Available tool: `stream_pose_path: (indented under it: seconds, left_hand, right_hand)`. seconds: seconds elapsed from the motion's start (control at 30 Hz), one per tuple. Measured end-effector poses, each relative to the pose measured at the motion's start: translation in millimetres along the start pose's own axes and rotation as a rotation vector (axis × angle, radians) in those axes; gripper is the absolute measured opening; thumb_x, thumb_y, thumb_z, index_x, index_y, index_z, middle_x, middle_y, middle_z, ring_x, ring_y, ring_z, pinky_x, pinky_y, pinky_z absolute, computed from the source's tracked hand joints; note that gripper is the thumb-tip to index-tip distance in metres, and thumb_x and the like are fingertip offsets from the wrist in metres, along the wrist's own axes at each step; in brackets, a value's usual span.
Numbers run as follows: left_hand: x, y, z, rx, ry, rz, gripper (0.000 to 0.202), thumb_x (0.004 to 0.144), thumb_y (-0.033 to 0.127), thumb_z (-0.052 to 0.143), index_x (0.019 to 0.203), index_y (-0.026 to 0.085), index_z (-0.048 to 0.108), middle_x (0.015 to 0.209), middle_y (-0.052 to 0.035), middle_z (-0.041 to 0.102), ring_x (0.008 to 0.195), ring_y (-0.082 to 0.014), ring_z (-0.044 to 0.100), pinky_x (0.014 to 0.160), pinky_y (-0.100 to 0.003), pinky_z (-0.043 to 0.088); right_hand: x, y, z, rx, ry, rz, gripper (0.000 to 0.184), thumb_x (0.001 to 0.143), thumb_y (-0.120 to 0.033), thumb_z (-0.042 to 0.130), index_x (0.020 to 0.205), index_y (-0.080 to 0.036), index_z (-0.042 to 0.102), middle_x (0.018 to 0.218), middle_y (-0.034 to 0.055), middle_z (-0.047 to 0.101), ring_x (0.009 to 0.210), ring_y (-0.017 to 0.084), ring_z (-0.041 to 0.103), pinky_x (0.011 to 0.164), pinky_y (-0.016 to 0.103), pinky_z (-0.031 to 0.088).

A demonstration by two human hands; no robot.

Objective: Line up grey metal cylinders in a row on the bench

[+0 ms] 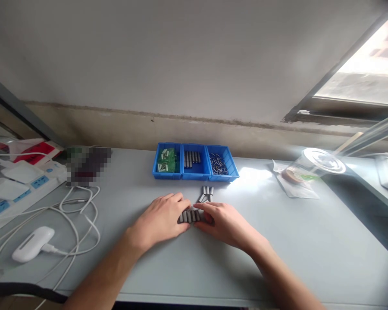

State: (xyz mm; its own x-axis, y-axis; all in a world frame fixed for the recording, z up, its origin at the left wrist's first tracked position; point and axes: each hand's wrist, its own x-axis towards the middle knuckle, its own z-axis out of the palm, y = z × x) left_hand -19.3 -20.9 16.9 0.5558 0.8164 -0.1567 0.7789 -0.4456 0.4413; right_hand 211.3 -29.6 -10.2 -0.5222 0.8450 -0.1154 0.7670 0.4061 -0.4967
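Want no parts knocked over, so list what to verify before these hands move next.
1. The left hand and right hand touch the row of dark bars: ok.
2. Row lies flat on the table: ok.
3. The spare bars sit apart, just behind the row: ok.
4. All three blue bins upright, contents inside: ok.
5. The white cable lies away from both hands: ok.
6. Row's ends straight: cannot tell, fingers cover them.

Grey table (310, 249), blue bins (195, 175), dark bars (190, 216), white device (32, 244), power strip (22, 191)
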Motion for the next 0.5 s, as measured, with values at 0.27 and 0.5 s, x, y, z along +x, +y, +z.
stream_pose_path:
  seconds: [0.27,0.5]
  left_hand:
    - [1.3,1.9,1.0,0.015,-0.022,0.006,0.006,0.093,0.028,0.067,0.099,0.025,0.066,0.097,-0.0011,0.064,0.092,-0.0214,0.065,0.075,-0.031,0.047]
    - [0.4,-0.5,2.2,-0.027,-0.016,0.011,0.009,0.093,0.027,0.068,0.100,0.025,0.065,0.099,-0.0004,0.065,0.093,-0.0215,0.065,0.077,-0.032,0.046]
  right_hand:
    - [-2.3,5.6,-0.1,-0.014,0.026,-0.030,0.028,0.096,-0.030,0.068,0.123,-0.026,0.071,0.085,0.0011,0.071,0.069,0.016,0.061,0.063,0.029,0.042]
    - [-4.7,2.9,-0.4,-0.010,0.000,-0.018,0.030,0.096,-0.036,0.068,0.124,-0.026,0.069,0.084,0.0006,0.069,0.069,0.016,0.059,0.063,0.029,0.040]
